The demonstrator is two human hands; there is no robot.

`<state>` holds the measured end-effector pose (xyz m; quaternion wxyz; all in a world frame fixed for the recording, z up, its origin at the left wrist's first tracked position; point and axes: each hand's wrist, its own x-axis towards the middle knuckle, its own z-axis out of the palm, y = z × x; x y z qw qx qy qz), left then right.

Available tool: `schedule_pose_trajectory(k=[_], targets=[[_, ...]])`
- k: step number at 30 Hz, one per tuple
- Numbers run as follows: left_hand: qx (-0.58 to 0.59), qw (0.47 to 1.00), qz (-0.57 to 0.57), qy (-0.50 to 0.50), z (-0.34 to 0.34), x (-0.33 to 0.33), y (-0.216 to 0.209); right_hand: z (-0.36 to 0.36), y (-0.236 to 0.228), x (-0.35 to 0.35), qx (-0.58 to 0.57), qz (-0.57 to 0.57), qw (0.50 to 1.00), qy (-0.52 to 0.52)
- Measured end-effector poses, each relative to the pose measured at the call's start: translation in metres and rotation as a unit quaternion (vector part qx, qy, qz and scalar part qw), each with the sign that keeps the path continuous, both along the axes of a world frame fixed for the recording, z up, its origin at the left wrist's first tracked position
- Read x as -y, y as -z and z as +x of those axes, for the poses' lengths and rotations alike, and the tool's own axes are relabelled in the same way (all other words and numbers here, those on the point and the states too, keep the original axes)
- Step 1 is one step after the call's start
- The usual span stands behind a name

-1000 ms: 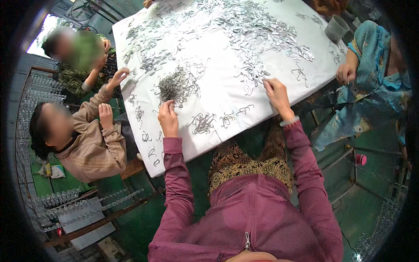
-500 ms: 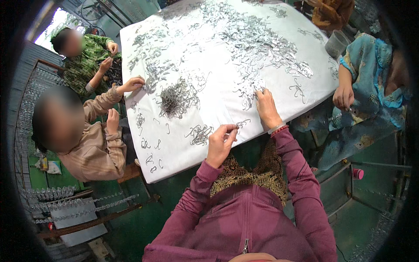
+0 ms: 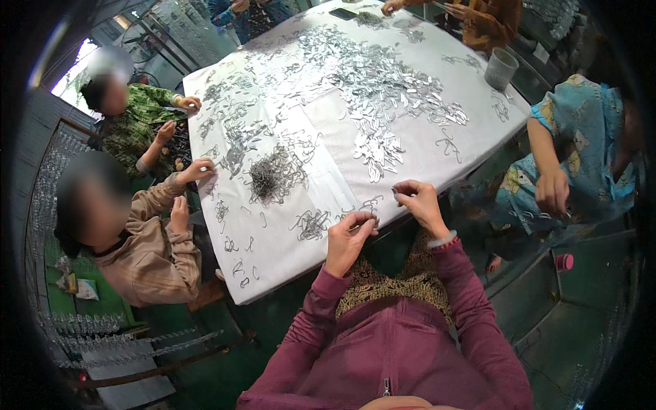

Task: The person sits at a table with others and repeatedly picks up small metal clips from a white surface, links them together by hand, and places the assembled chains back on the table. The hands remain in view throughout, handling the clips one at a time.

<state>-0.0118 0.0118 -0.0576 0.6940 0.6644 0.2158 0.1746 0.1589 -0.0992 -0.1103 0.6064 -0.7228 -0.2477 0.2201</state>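
Note:
Over the near table edge, my left hand (image 3: 349,239) is closed in a pinch; a thin dark bit shows at its fingertips, too small to name. My right hand (image 3: 421,204) hovers to its right, thumb and forefinger pinched on something small that I cannot make out. Just beyond the left hand lies a small tangle of bent wire hooks (image 3: 312,225), with a few loose wire hooks (image 3: 369,203) between the hands. Past my right hand spreads a pile of flat silver metal pieces (image 3: 376,154). A denser dark heap of wire hooks (image 3: 270,179) lies farther left.
A white-covered table (image 3: 417,164) fills the middle. People sit on the left in a beige top (image 3: 154,263) and a green patterned top (image 3: 130,137); another in blue (image 3: 581,130) is on the right. A clear plastic tub (image 3: 501,68) and a dark phone (image 3: 343,14) stand farther back.
My right hand has drawn back from the edge of the silver pile toward the near table edge, fingers pinched. My left hand stays near the edge, slightly lower in view. The view has shifted.

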Motion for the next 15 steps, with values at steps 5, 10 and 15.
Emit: schedule_pose_trajectory(k=[5,10,15], targets=[[0.013,0.999,0.031,0.023,0.014,0.011,0.006,-0.052,-0.039,0.024,-0.169,0.13,0.976,0.035],[0.068,0.99,0.118,0.023,0.018,0.012,0.011,-0.067,-0.05,0.022,-0.082,0.131,0.987,0.039],[0.075,0.991,0.111,-0.014,0.019,0.009,0.012,-0.071,-0.045,0.017,-0.115,0.153,0.981,0.022]])
